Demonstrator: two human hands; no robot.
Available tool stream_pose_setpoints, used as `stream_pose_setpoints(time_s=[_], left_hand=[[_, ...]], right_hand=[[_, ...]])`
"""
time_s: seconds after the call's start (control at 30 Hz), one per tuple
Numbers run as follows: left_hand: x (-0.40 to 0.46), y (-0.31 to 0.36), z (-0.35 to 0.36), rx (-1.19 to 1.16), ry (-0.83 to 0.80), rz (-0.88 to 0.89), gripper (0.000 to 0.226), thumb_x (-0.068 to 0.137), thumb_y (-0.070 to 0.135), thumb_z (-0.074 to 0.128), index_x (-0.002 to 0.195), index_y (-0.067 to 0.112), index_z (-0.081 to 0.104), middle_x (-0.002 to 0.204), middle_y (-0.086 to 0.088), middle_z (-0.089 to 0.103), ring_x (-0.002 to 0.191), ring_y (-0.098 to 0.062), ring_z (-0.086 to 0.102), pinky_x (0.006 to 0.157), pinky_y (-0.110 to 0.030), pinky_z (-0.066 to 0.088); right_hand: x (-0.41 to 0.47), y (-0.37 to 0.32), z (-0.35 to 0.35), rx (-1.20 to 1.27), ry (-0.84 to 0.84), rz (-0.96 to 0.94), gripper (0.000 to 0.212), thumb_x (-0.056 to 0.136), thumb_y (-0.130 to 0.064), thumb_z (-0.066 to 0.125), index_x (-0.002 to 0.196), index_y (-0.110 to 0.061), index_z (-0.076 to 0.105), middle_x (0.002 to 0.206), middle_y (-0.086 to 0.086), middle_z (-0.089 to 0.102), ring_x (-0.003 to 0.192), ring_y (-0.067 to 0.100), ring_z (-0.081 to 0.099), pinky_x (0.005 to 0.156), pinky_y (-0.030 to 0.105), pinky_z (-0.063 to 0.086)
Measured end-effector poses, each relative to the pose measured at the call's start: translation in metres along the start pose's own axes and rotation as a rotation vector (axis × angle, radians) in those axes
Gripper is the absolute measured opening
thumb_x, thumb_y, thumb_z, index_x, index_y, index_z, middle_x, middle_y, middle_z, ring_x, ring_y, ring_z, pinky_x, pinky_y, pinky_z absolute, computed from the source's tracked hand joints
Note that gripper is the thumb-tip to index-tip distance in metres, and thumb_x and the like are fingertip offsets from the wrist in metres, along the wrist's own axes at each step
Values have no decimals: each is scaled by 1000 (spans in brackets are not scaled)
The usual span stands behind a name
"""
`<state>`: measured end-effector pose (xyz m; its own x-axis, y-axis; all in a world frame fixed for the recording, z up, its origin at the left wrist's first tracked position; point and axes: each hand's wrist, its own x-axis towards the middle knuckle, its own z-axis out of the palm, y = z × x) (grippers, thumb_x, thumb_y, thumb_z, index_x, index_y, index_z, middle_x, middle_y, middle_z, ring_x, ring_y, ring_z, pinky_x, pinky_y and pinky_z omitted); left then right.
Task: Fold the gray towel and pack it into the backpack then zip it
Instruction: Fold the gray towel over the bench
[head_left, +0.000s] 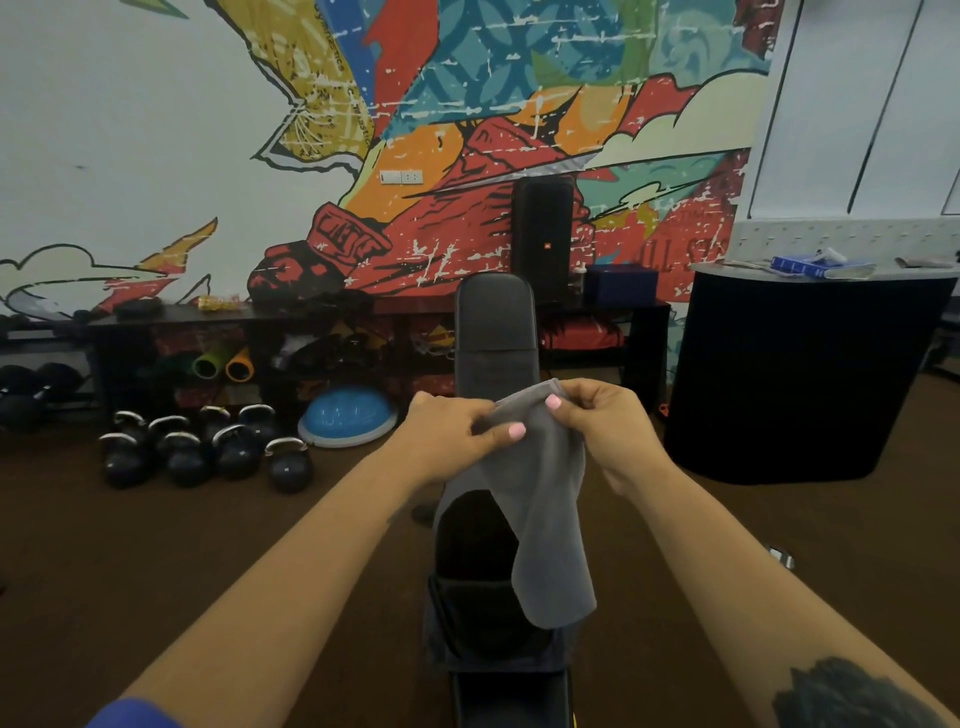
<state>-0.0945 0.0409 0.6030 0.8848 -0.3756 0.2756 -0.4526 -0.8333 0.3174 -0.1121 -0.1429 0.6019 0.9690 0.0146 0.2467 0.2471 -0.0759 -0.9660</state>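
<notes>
Both hands up: left hand (457, 436) and right hand (605, 431) each pinch the gray towel's (545, 509) top edge, close together. It hangs above the open backpack (483, 618) on the bench (496, 317).

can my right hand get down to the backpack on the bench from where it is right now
Probably yes. The right hand is up pinching the gray towel with the left hand, and the dark backpack sits directly below on the bench. Only the hanging towel partly drapes in front of it.

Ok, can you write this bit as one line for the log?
step: folding | left hand: pinching towel | right hand: pinching towel | towel: hanging over bench | packed: no
</notes>
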Motion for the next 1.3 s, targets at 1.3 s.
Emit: stream_pose_setpoints(time_s=[1.3], left_hand=[[13, 2, -11, -1049, 187, -195, 17, 81, 13, 70, 97, 18, 65, 99, -2, 69, 98, -21, 65, 83, -32, 55]], right_hand=[[13, -11, -27, -52, -53, -38, 25, 82, -6, 68, 91, -21, 50, 97, 4, 59, 89, 19, 59, 74, 28, 50]])
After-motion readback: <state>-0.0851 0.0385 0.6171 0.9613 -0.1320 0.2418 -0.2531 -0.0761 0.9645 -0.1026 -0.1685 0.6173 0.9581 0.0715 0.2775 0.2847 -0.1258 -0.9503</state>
